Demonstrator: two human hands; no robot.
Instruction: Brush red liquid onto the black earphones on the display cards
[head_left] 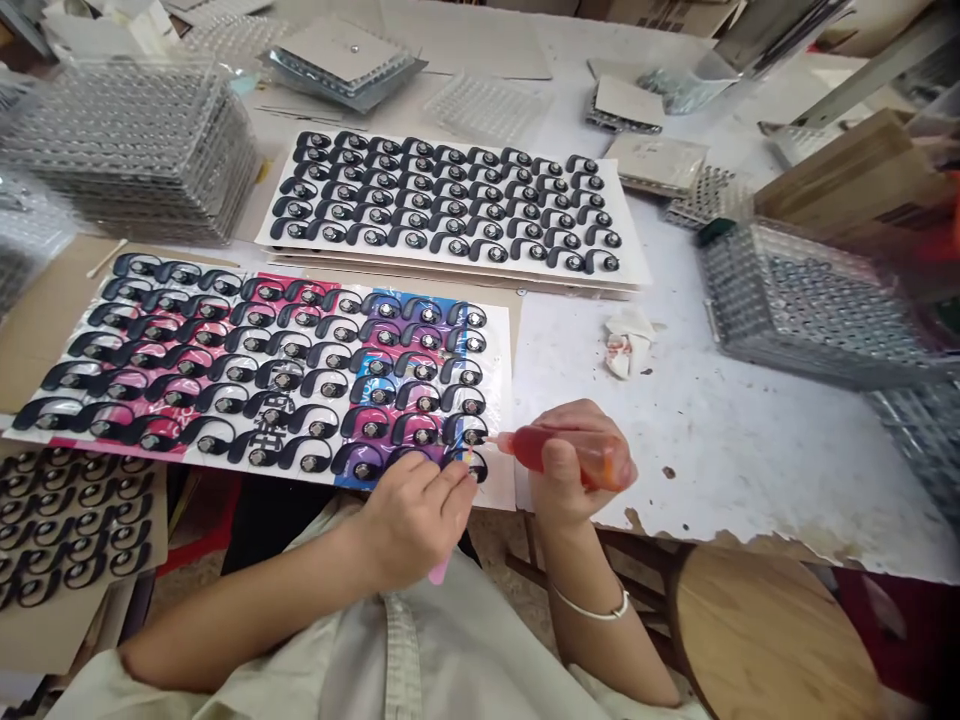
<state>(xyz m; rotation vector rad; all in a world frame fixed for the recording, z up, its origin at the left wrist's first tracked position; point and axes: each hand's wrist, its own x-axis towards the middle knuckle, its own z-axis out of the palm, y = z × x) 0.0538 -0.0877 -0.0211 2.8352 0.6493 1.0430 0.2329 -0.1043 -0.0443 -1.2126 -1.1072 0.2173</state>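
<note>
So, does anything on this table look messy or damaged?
Yes. A crumpled tissue with reddish stains lies beyond the right hand, like litter beside the neat rows. The table's near edge also looks worn, its white surface giving way to brown patches.

From above and just behind the near edge of a flat, white, stained table [712,450], the head-worn camera faces forward and down, closest to that edge

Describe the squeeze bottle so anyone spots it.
Start at the white table and find the right hand over its near edge. The squeeze bottle lies sideways in that hand, nozzle pointing left. Its red body stands out from the black curved pieces beside it.
</note>
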